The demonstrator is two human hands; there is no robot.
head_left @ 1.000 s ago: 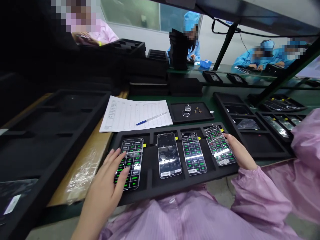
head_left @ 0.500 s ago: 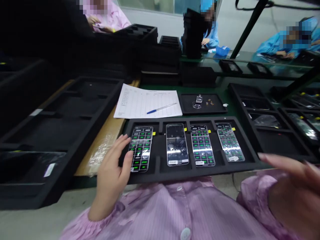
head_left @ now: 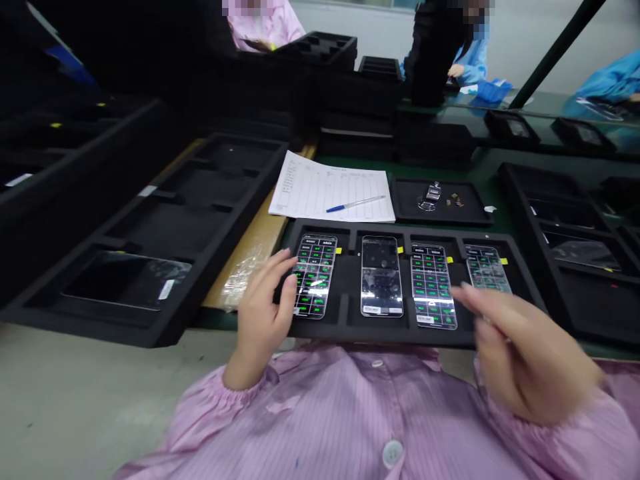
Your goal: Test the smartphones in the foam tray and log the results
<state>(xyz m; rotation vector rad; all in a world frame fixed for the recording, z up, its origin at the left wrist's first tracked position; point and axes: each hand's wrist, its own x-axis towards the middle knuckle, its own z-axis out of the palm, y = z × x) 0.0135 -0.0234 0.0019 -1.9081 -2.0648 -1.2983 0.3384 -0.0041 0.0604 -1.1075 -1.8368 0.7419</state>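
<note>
A black foam tray [head_left: 345, 327] in front of me holds several smartphone-like screens in a row. The leftmost screen [head_left: 315, 280] is lit with a grid of green labels. My left hand [head_left: 265, 310] lies along its left edge, fingers spread, touching it or the tray rim. Beside it is a mostly dark screen [head_left: 381, 277], then another lit grid screen [head_left: 434, 293]. Over the tray's right part my right hand [head_left: 535, 347], blurred, points its index finger leftward near that grid screen, thumb apart, nothing seen in it. It partly covers the rightmost screen [head_left: 483, 260].
Behind the tray are printed sheets [head_left: 300, 193], a pen [head_left: 355, 204] and a small tray [head_left: 470, 215] with little metal parts. Larger black trays [head_left: 200, 227] stand left, and another tray [head_left: 600, 293] right. Co-workers in pink [head_left: 280, 23] and blue [head_left: 477, 60] sit beyond.
My right hand has moved left from beyond the tray to over its right-hand screens. My left hand stays at the leftmost screen. The whole view has shifted, with things appearing farther right.
</note>
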